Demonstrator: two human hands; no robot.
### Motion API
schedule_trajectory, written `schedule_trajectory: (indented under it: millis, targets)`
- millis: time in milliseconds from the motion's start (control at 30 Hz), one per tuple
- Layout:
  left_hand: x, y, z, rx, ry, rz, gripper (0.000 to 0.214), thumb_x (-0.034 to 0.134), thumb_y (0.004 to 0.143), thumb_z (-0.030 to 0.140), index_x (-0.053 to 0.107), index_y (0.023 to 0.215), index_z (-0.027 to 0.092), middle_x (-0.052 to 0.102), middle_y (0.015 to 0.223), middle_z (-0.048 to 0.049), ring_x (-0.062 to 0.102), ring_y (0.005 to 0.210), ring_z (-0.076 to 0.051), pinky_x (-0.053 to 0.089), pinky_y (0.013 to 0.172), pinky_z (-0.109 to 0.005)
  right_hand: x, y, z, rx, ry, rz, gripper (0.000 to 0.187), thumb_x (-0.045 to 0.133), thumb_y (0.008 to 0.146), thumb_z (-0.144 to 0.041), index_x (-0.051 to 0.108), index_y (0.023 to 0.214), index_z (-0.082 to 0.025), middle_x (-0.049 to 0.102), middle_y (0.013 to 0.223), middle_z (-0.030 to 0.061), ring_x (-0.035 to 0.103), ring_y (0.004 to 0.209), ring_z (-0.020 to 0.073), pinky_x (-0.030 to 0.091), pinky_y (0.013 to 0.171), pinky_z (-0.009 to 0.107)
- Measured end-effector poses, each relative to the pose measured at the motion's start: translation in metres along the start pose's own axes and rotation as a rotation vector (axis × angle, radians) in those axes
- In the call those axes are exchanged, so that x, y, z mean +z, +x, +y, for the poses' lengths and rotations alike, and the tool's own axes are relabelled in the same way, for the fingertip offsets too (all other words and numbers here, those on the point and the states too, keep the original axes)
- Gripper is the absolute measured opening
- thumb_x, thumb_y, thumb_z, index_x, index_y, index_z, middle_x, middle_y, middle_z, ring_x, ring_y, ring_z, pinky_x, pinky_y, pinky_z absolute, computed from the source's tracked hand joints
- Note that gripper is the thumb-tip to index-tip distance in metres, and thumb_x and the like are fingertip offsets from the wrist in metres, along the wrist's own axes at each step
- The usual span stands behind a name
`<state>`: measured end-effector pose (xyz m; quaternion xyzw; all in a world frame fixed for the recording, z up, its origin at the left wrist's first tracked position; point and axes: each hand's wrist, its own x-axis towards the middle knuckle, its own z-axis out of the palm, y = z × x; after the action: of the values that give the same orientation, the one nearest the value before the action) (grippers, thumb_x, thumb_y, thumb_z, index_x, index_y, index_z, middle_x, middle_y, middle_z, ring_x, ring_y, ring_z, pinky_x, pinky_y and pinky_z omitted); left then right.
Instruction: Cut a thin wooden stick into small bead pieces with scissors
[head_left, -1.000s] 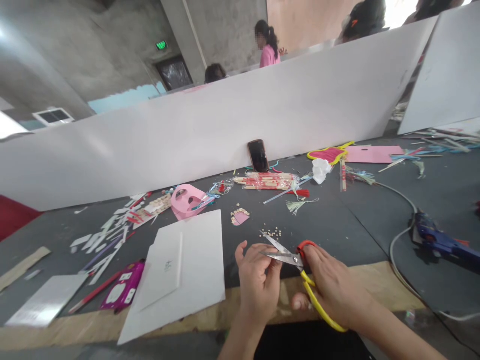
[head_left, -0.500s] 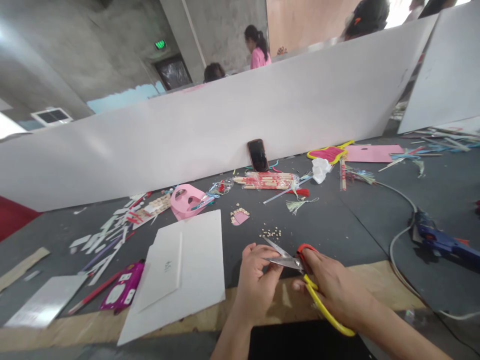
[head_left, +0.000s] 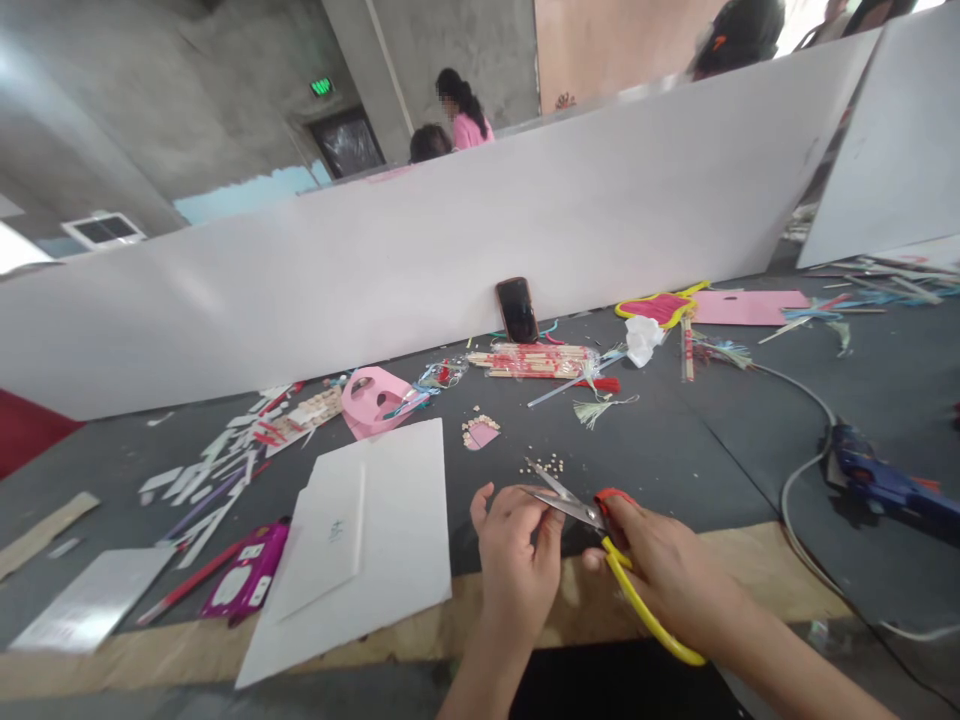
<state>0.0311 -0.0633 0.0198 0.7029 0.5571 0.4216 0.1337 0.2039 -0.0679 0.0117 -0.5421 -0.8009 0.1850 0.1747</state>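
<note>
My right hand [head_left: 660, 570] is wrapped round the handles of a pair of scissors [head_left: 574, 505] with one red and one yellow grip; the blades are parted and point left. My left hand [head_left: 517, 550] is pinched at the lower blade, thumb against fingers, and whatever it holds is too small to make out. Just beyond the blade tips lie several small pale bits [head_left: 551, 464] scattered on the dark table. Farther off is a small pink piece [head_left: 482, 433] with pale bits around its edge.
White boards [head_left: 405, 540] and a purple case [head_left: 247, 575] lie left of my hands. A blue glue gun [head_left: 885, 480] with its cord rests at right. Packed sticks [head_left: 536, 361], a pink cutout [head_left: 375, 398] and a phone [head_left: 517, 310] stand before a white partition [head_left: 420, 270].
My left hand has turned slightly, and its index finger area has shifted, with one finger now raised at left. The scissor blades look a little closer together. A person behind the partition moved left.
</note>
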Motion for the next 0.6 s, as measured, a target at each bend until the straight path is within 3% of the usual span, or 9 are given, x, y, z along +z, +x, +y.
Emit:
schedule_trajectory:
  millis: [233, 400, 600]
  targets:
    - [-0.001, -0.001, 0.002, 0.041, -0.022, 0.027, 0.020, 0.052, 0.085, 0.013, 0.067, 0.075, 0.023, 0.073, 0.082, -0.0005, 0.066, 0.085, -0.019, 0.027, 0.102, -0.047, 0.004, -0.005, 0.004, -0.079, -0.035, 0.067, 0.033, 0.048, 0.071, -0.013, 0.047, 0.103, -0.016, 0.062, 0.097, 0.0147, 0.060, 0.090, 0.0261, 0.048, 0.078, 0.039]
    - [-0.005, 0.001, 0.001, 0.012, -0.079, -0.035, 0.018, 0.054, 0.085, 0.014, 0.067, 0.075, 0.022, 0.073, 0.080, -0.0001, 0.066, 0.084, -0.019, 0.028, 0.103, -0.047, 0.007, -0.005, 0.006, -0.142, -0.075, 0.149, 0.040, 0.054, 0.071, -0.017, 0.046, 0.110, -0.013, 0.060, 0.105, 0.0183, 0.056, 0.102, 0.0314, 0.046, 0.088, 0.046]
    - [-0.010, 0.005, -0.003, -0.031, -0.186, -0.173, 0.017, 0.056, 0.085, 0.018, 0.067, 0.074, 0.023, 0.073, 0.082, -0.0004, 0.065, 0.083, -0.019, 0.031, 0.103, -0.046, 0.003, -0.002, 0.003, -0.091, 0.005, 0.061, 0.026, 0.053, 0.084, -0.036, 0.050, 0.101, -0.016, 0.064, 0.088, 0.0130, 0.062, 0.082, 0.0266, 0.049, 0.073, 0.038]
